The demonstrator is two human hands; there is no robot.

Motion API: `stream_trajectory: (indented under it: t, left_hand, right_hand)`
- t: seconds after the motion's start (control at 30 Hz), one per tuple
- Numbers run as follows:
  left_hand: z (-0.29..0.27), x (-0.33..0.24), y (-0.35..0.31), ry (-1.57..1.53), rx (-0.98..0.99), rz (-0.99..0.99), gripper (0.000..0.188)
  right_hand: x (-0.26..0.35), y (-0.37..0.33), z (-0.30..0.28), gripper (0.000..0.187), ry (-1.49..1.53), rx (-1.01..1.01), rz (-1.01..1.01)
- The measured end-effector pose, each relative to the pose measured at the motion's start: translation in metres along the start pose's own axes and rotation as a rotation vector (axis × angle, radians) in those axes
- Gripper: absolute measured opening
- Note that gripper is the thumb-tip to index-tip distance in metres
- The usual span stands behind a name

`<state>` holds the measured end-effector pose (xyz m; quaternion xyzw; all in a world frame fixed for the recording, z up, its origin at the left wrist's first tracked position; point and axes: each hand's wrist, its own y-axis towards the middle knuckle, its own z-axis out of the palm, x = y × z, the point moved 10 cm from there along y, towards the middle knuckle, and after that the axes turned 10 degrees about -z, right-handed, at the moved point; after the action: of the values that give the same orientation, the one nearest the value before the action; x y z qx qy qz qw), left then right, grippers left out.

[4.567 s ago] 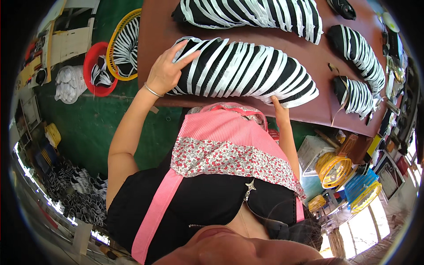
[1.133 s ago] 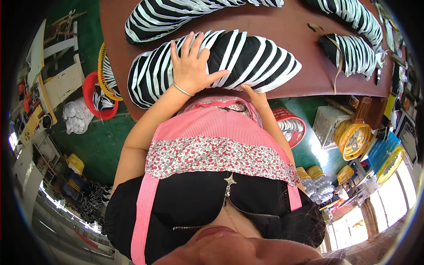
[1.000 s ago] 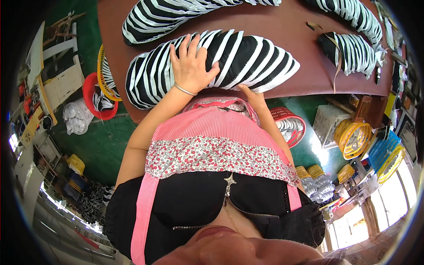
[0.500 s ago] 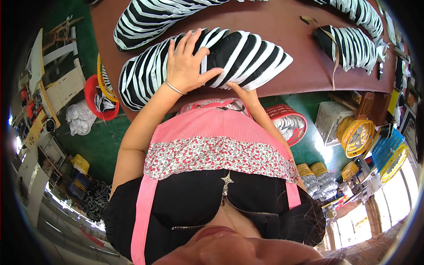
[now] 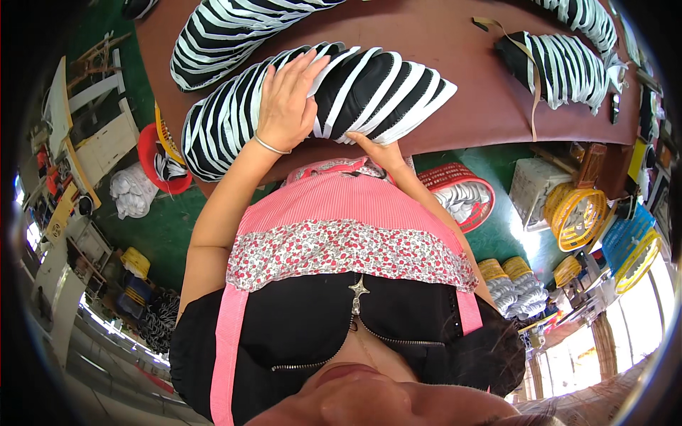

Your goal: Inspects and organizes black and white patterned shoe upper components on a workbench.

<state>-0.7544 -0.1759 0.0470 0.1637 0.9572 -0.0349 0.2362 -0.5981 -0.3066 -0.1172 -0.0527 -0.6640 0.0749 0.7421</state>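
Observation:
A long overlapping stack of black shoe uppers with white edges (image 5: 234,117) lies along the near edge of the brown table (image 5: 426,32). Flat across its middle rests my left hand (image 5: 286,106), fingers stretched out and thumb drawn in beside them. My right hand (image 5: 380,152) is at the stack's near edge, right of centre. Its thumb presses on the lower rim of the uppers, while its other fingers are hidden beneath.
A second stack of uppers (image 5: 220,42) lies beyond mine. At the far right is a bundle of uppers (image 5: 565,67) with a tan strap across it. Red basket (image 5: 490,195), red tub (image 5: 150,153) and yellow baskets (image 5: 579,216) stand on the green floor.
My left hand's thumb has come in toward its fingers, and the spread fingers have closed together. The right hand keeps its place at the stack's edge. The whole view has shifted slightly.

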Motion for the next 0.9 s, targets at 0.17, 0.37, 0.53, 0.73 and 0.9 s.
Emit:
stream_trajectory:
  t: [0.17,0.37,0.53,0.73,0.9]
  left_hand:
    - [0.002,0.015,0.004,-0.474,0.056,-0.105,0.048]
    - [-0.011,0.025,-0.005,-0.257,-0.132,-0.033,0.020]
    - [-0.018,0.033,0.003,-0.281,-0.186,-0.130,0.011]
    - [-0.015,0.051,0.006,-0.373,-0.125,-0.272,0.009]
    - [-0.014,0.024,0.011,-0.258,-0.111,-0.063,0.026]
  right_hand:
    - [0.006,0.001,0.002,0.030,-0.012,0.035,-0.015]
    - [0.002,0.001,0.012,0.028,-0.032,0.101,-0.031]
    - [0.003,0.001,0.014,0.031,0.040,0.081,0.040]
    - [0.008,0.002,0.014,0.036,-0.048,0.078,-0.040]
    - [0.002,0.000,0.013,0.036,-0.086,0.102,-0.014]
